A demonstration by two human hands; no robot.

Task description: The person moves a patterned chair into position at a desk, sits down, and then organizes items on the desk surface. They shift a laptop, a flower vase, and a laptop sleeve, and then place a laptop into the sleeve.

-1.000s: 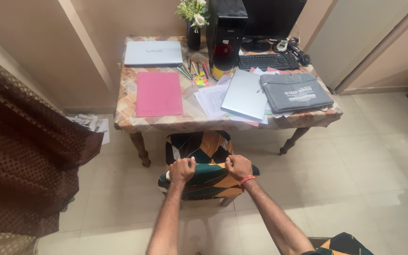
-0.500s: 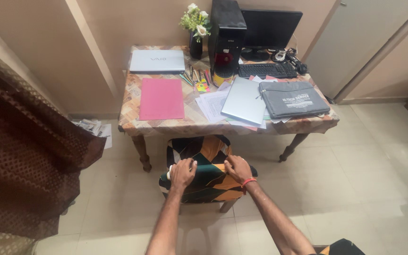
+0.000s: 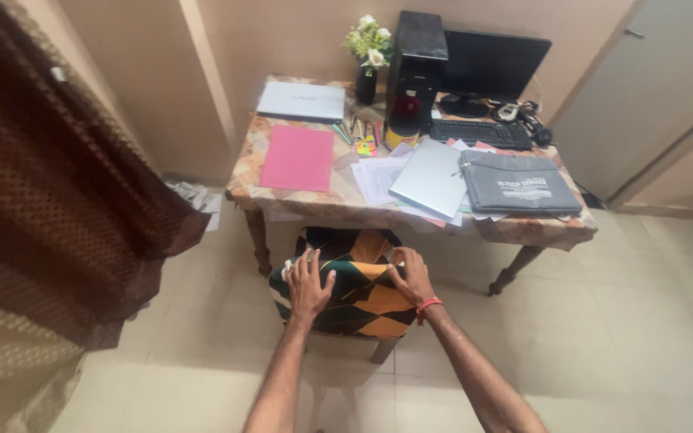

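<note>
Hands are laid flat on the top of a chair back covered in patterned fabric of black, orange, green and white. The chair [image 3: 346,277] is positioned on the tiled floor [image 3: 603,337], pushed in at the near edge of the bench [image 3: 242,188], with its seat reaching under the bench top. The chair front is pointed toward the bench and the wall; the long axis of the back runs from left to right across the view. The left hand [image 3: 308,282] is rested on the left part of the back, fingers spread and extended forward. The right hand [image 3: 412,275] is rested on the right part, fingers likewise opened and pressed against the fabric; an orange band is worn at its wrist. Neither grip is closed around the back.

On the bench are placed a pink folder [image 3: 297,157], a closed silver laptop [image 3: 432,167] over loose papers, a grey zip case [image 3: 519,183], a second closed laptop [image 3: 301,100], a keyboard [image 3: 481,134], a monitor [image 3: 495,64], a black tower unit [image 3: 417,68] and a vase of flowers [image 3: 369,60]. A brown curtain [image 3: 50,200] is hung at the left.
</note>
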